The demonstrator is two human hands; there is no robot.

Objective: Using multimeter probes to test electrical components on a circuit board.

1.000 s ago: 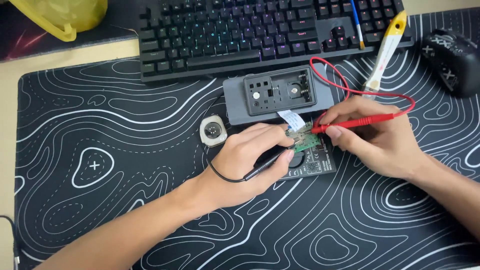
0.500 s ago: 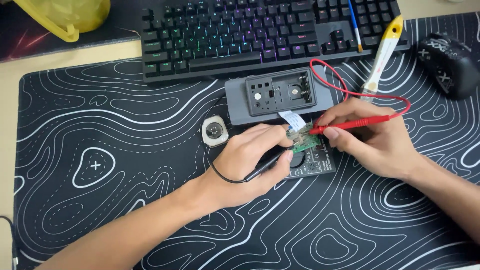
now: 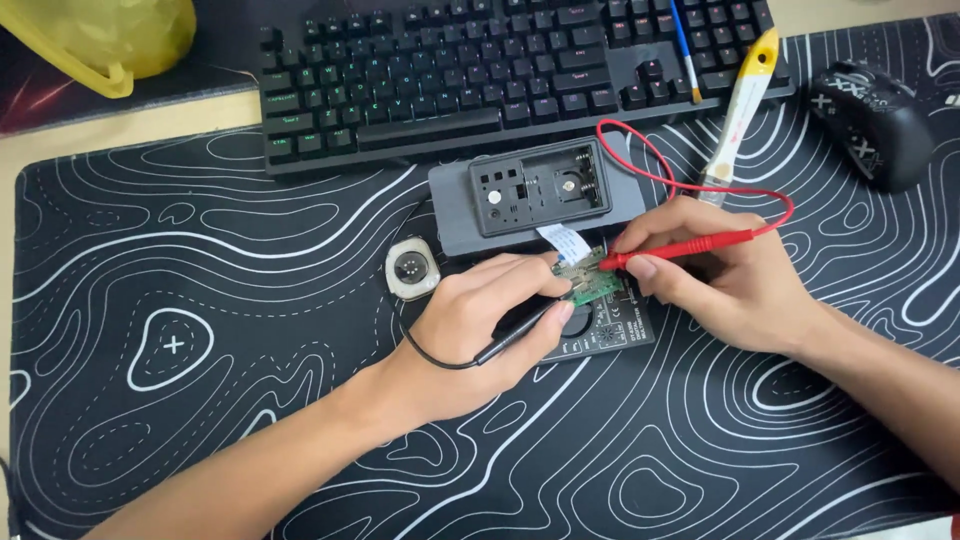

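Centrally, a small green board [image 3: 592, 282] is held over a black meter [image 3: 605, 325] that lies flat on the patterned mat [image 3: 200, 330]. The left hand [image 3: 480, 325] is closed on a black probe [image 3: 515, 335], whose lead loops out under the palm; its fingertips rest on the board's near edge, and the probe's tip is hidden behind them, so its contact point cannot be told. The right hand [image 3: 720, 275] is pinched around a red probe [image 3: 680, 248], gripped like a pen, with the tip set against the board's upper right part. A red wire [image 3: 650, 165] curls from that probe up towards the keyboard [image 3: 500, 70] and back. Just behind the board a grey case [image 3: 540, 190] is seen, joined to it by what looks like a pale ribbon cable [image 3: 565, 240]. A round white part [image 3: 410, 268] lies left of the case. A brush [image 3: 735, 110] leans across the keyboard's right end, and a black mouse [image 3: 870, 120] sits well apart at the right.
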